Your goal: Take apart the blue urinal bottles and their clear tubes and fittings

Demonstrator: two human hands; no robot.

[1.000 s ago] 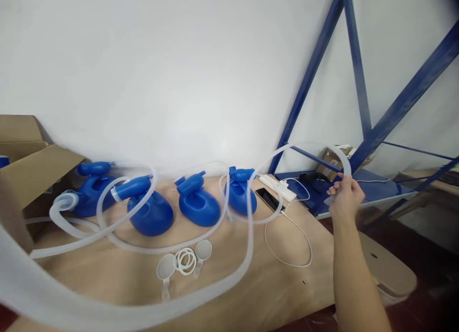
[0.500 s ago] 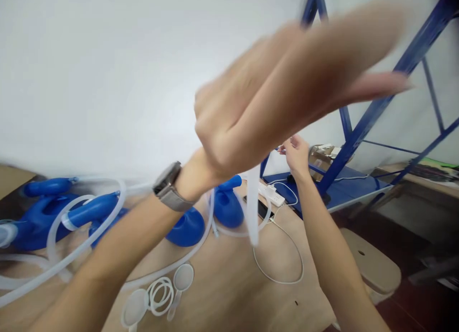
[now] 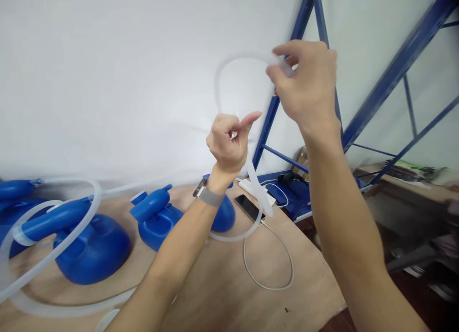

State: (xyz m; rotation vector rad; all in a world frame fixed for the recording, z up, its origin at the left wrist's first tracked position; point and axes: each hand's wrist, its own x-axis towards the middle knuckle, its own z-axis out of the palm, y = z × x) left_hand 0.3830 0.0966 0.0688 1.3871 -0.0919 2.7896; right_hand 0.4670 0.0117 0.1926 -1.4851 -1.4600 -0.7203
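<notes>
My right hand (image 3: 310, 83) is raised in front of the blue rack, thumb and fingers closed round a translucent plastic tube (image 3: 244, 54). From there the tube arcs left in a loop and drops behind my left hand (image 3: 229, 140). My left hand, with a watch (image 3: 208, 194) on its wrist, has its fingers curled and thumb raised. The tube seems to run through this fist, though the fingers hide the grip. A free length of tube hangs below it over the table (image 3: 229, 284). Behind my left forearm stands a blue plastic bottle (image 3: 224, 216).
More blue bottles (image 3: 95, 250) with tilted necks and coiled tubes stand on the left. A phone (image 3: 249, 206) with a white cable (image 3: 292, 270) lies near a power strip (image 3: 255, 191). The blue metal rack (image 3: 268, 126) rises at the table's right, against the white wall.
My left hand has moved down and away from the camera, from a blurred reach across the view. My right hand has risen, and a loop of tube now shows between them.
</notes>
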